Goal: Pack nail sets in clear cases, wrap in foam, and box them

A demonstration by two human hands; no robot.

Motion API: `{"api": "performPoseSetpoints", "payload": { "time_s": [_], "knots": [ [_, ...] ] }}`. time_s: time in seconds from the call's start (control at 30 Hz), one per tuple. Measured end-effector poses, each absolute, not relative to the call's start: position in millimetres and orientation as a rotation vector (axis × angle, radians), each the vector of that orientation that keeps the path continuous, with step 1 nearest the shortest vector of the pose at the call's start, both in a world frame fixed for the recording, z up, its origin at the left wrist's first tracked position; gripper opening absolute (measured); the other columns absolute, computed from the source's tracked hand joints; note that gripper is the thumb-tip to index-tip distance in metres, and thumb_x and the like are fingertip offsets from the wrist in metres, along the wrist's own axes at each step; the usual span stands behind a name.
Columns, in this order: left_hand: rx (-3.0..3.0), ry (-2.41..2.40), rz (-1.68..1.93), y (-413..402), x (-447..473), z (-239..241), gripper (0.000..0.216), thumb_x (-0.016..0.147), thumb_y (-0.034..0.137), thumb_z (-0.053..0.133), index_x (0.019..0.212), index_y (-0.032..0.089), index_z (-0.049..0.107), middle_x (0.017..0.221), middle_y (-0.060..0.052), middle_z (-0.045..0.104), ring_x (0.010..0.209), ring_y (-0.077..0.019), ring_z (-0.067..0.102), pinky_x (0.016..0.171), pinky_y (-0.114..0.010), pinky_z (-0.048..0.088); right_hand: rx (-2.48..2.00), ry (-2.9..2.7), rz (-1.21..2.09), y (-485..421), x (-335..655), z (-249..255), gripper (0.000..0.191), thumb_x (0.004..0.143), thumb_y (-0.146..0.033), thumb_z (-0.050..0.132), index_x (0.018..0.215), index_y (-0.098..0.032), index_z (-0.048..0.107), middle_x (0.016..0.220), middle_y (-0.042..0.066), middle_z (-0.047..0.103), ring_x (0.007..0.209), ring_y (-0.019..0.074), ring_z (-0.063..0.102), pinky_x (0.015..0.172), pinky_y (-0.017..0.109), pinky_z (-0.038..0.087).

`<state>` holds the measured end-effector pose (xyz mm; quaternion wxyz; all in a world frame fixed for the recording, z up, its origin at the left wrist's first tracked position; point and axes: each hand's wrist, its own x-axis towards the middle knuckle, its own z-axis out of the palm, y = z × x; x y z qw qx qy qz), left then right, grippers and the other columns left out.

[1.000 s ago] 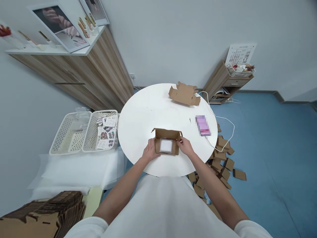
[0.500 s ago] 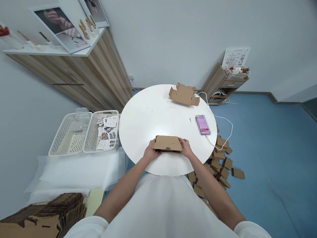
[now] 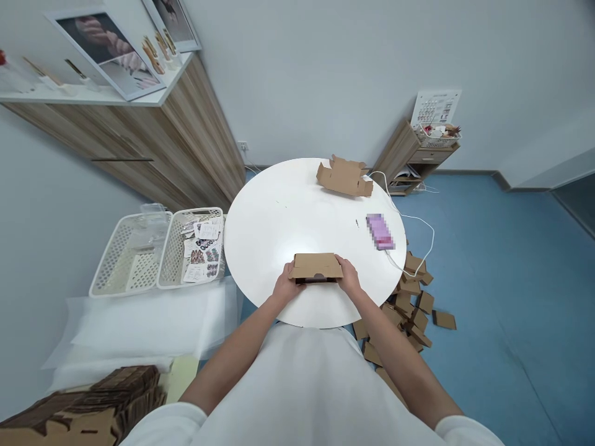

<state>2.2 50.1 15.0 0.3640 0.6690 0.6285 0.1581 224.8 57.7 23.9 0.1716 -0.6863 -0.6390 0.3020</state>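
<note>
A small brown cardboard box (image 3: 317,267) lies near the front edge of the round white table (image 3: 279,217), its lid folded down over the top. My left hand (image 3: 286,286) grips the box's left end, fingers curled round it. My right hand (image 3: 348,277) grips the right end the same way. What is inside the box is hidden by the lid.
A flat unfolded cardboard box (image 3: 344,176) lies at the table's far side. A pink blurred phone (image 3: 380,231) with a white cable (image 3: 418,218) sits at the right. Two white baskets (image 3: 158,251) stand left; cardboard boxes (image 3: 409,300) litter the blue floor, and flat cardboard is stacked (image 3: 93,402) lower left.
The box was open a second ago, showing a white pad inside. The lid has come down over it, and both hands stay at the box's ends.
</note>
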Motion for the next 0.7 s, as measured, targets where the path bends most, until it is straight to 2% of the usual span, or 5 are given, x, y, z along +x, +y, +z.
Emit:
{"api": "performPoseSetpoints", "payload": {
  "time_s": [0.13, 0.27, 0.4, 0.6, 0.7],
  "knots": [
    [1.776, 1.611, 0.439, 50, -4, 12, 0.086, 0.061, 0.024, 0.065, 0.134, 0.025, 0.018, 0.123, -0.009, 0.043, 0.099, -0.0228, 0.054, 0.077, -0.03, 0.044, -1.812, -1.892, 1.023, 58, 231, 29, 0.069, 0.07, -0.01, 0.048, 0.132, -0.03, 0.026, 0.105, 0.004, 0.055, 0.08, 0.0151, 0.056, 0.074, 0.03, 0.045],
    [1.717, 1.57, 0.529, 50, -10, 18, 0.095, 0.062, 0.028, 0.067, 0.137, 0.026, 0.008, 0.119, -0.008, 0.049, 0.093, -0.0241, 0.056, 0.075, -0.033, 0.044, -1.601, -1.946, 1.229, 56, 244, 25, 0.063, 0.073, -0.008, 0.041, 0.131, -0.031, 0.028, 0.122, 0.005, 0.047, 0.083, 0.0133, 0.058, 0.081, 0.034, 0.046],
    [1.725, 1.47, 0.618, 49, -16, 19, 0.082, 0.063, 0.033, 0.067, 0.133, 0.025, 0.024, 0.114, -0.008, 0.053, 0.096, -0.0258, 0.054, 0.076, -0.035, 0.044, -1.542, -1.946, 1.331, 50, 249, 17, 0.068, 0.073, -0.007, 0.041, 0.134, -0.03, 0.021, 0.128, 0.008, 0.039, 0.095, 0.0154, 0.056, 0.084, 0.036, 0.046],
    [1.723, 1.298, 0.729, 45, -28, -6, 0.063, 0.068, 0.02, 0.058, 0.127, 0.024, 0.036, 0.122, -0.008, 0.044, 0.094, -0.0172, 0.053, 0.08, -0.033, 0.045, -1.499, -1.984, 1.279, 36, 239, 4, 0.088, 0.066, -0.016, 0.059, 0.136, -0.032, 0.009, 0.138, 0.01, 0.02, 0.105, 0.0202, 0.048, 0.085, 0.039, 0.046],
    [1.721, 1.255, 0.743, 42, -31, -12, 0.062, 0.066, 0.019, 0.058, 0.125, 0.023, 0.039, 0.119, -0.008, 0.044, 0.092, -0.0162, 0.053, 0.081, -0.033, 0.045, -1.516, -1.912, 1.231, 32, 234, 0, 0.082, 0.068, -0.014, 0.056, 0.135, -0.03, 0.013, 0.136, 0.01, 0.024, 0.106, 0.0209, 0.046, 0.085, 0.041, 0.046]
  ]
}}
